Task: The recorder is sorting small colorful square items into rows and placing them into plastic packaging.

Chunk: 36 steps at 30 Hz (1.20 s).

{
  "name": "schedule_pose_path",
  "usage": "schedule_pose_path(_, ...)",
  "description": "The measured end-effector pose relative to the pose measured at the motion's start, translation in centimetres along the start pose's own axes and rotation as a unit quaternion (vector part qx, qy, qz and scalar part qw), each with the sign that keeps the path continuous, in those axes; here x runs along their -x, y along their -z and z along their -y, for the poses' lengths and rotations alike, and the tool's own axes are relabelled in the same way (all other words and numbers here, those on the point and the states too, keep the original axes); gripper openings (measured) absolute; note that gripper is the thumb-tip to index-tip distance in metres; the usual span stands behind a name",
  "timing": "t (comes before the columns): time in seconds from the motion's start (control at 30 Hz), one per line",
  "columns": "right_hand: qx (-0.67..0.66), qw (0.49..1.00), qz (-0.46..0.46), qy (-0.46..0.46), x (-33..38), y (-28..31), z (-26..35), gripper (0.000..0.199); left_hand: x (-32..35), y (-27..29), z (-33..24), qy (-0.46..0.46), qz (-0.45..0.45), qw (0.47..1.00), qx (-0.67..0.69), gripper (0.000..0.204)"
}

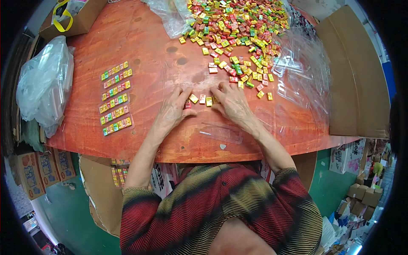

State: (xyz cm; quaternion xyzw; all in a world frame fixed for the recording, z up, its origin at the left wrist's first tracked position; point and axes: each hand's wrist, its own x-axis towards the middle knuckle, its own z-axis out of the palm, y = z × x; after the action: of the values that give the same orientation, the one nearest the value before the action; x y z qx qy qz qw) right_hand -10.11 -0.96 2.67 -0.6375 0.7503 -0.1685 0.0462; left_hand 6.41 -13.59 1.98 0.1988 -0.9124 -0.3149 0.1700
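Note:
My left hand (pixel 173 109) and my right hand (pixel 230 101) rest on the reddish wooden table (pixel 144 51), fingers spread around a short row of small coloured square candies (pixel 202 100). Fingertips of both hands touch the ends of that row. A clear plastic tray (pixel 221 132) lies empty just in front of my hands, near the table's front edge. A large heap of the same candies (pixel 236 29), red, yellow, green and orange, spreads across the far middle of the table.
Several filled clear strips of candies (pixel 115 98) lie in a column at the left. A stack of empty clear trays (pixel 299 68) sits at the right beside a cardboard sheet (pixel 357 72). Plastic bags (pixel 44 85) and cardboard boxes (pixel 44 168) lie at the left.

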Motion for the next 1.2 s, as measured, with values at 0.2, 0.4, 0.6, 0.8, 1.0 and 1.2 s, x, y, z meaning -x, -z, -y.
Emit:
schedule_pose_path(0.2, -0.015, 0.999, -0.005, 0.033, -1.4, -1.8, 1.2, 0.033, 0.0, 0.0, 0.5, 0.023, 0.029, 0.999, -0.002, 0.041)
schedule_pose_path(0.4, -0.022, 0.999, -0.023, 0.035, -1.0, -1.6, 0.8, 0.039, 0.0, 0.1, -0.2, 0.043, 0.004, 0.999, 0.006, 0.050)
schedule_pose_path(0.6, -0.039, 0.997, 0.056, -0.041, -0.1, 0.5, -0.2, 0.048, -0.4, -1.2, 0.3, -0.016, -0.026, 0.999, -0.027, 0.050)
schedule_pose_path(0.8, -0.102, 0.993, 0.043, 0.033, -0.2, -0.9, -1.1, 0.039, -1.2, -2.6, 0.0, -0.032, -0.031, 0.999, -0.028, 0.041)
schedule_pose_path(1.0, -0.116, 0.993, 0.023, 0.024, 0.3, -1.3, -0.7, 0.029, -1.9, -2.1, -0.4, -0.029, -0.022, 0.997, -0.063, 0.034)
schedule_pose_path(1.2, -0.086, 0.994, 0.052, -0.043, 4.3, 1.8, 1.9, 0.027, 1.5, -2.1, -4.2, -0.026, -0.022, 0.998, -0.061, 0.029)
